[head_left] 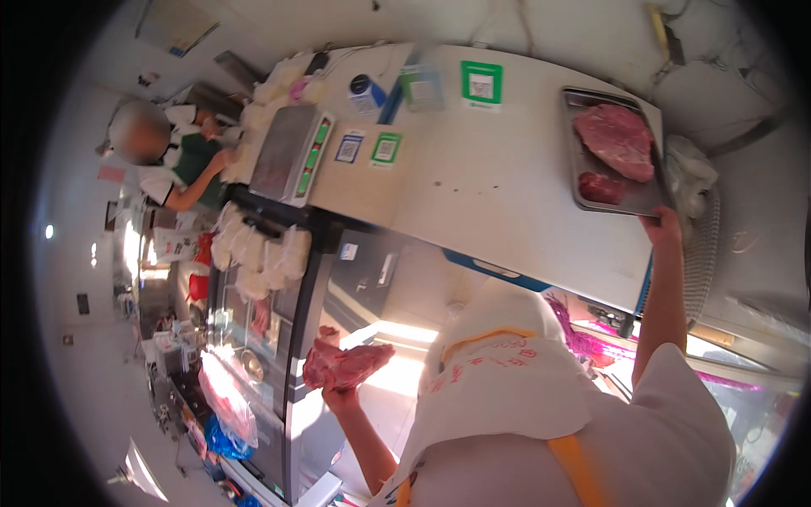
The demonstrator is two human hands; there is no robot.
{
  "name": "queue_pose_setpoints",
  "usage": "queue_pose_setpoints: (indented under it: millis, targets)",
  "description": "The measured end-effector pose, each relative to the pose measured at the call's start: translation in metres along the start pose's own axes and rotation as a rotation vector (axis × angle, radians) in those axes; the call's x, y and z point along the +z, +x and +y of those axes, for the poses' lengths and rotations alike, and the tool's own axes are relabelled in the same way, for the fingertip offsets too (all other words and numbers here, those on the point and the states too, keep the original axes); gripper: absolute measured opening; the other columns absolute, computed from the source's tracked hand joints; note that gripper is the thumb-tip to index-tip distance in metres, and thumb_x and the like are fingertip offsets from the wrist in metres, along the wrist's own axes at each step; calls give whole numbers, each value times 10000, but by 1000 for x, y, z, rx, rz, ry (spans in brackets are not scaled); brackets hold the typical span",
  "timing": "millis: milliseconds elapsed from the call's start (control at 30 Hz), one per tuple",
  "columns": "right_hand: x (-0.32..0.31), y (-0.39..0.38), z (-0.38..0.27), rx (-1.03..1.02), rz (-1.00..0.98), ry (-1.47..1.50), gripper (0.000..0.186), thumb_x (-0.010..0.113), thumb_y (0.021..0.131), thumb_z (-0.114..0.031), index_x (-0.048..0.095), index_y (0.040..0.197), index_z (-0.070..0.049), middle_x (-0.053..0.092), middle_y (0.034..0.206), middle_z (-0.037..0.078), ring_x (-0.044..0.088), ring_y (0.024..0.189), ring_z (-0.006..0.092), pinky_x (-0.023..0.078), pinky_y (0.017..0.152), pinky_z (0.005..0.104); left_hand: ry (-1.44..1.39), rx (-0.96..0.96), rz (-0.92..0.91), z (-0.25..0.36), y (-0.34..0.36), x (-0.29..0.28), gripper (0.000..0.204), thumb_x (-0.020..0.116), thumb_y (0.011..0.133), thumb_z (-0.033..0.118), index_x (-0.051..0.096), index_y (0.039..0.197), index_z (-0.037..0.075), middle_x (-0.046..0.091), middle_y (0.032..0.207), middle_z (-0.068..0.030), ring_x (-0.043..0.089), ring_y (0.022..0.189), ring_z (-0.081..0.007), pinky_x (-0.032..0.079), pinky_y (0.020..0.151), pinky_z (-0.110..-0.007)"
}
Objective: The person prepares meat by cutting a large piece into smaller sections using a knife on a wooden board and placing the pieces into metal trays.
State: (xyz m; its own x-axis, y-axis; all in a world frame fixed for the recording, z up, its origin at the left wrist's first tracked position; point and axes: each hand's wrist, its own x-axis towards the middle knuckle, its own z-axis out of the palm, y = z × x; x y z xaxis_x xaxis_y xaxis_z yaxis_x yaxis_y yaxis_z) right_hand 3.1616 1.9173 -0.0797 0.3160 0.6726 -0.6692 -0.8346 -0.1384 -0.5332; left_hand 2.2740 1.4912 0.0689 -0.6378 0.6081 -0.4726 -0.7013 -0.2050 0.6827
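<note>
head view: the left hand [340,397] grips a raw meat cut [346,362], lower left of centre; the right hand [664,225] clasps a metal tray [639,201] with a meat slab [617,142], upper right by the counter [507,211] end; a digital scale [283,156] sits upper left.

on the tabletop [524,228], the tray [639,199] lies at the right end, holding a meat slab [615,139] behind a meat chunk [598,188]; the weighing scale [283,154] stands toward the left end, two code cards [385,149] to its right.
</note>
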Motion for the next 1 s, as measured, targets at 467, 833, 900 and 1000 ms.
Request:
queue_pose_setpoints:
  millis: [467, 833, 900, 1000]
  targets:
    - [9, -229, 117, -107, -283, -35, 316, 603, 876, -25, 716, 1172, -18, 727, 1188, 138, 697, 1131, 292, 576, 983, 423, 80, 84, -46, 33, 25, -6, 827, 878, 848, 137, 476, 1569, 79, 592, 1510, -105, 554, 1420, -335, 455, 1225, -534]
    - [72, -300, 265, 43, -210, -121, 198, 643, 794, 22, 565, 687, -126, 563, 737, 42, 585, 753, 210, 510, 766, 345, 69, -97, -194, 57, 27, 17, 884, 825, 896, 155, 357, 1630, 1, 532, 1566, -218, 527, 1436, -444, 410, 1249, -600]
    - [94, -305, 301, 132, -242, -116, 204, 640, 801, 29, 562, 682, -117, 584, 751, 49, 602, 750, 202, 511, 690, 339, 104, -80, -226, 73, 38, 4, 880, 817, 914, 173, 349, 1641, 10, 521, 1576, -231, 512, 1447, -464, 400, 1249, -615]
    - [103, -283, 347, 88, -290, -27, 128, 641, 800, 36, 602, 784, -85, 635, 800, 65, 636, 750, 217, 496, 612, 371, 96, -101, -251, 84, 40, 12, 911, 839, 877, 147, 351, 1633, -1, 522, 1579, -223, 531, 1437, -448, 409, 1248, -620]
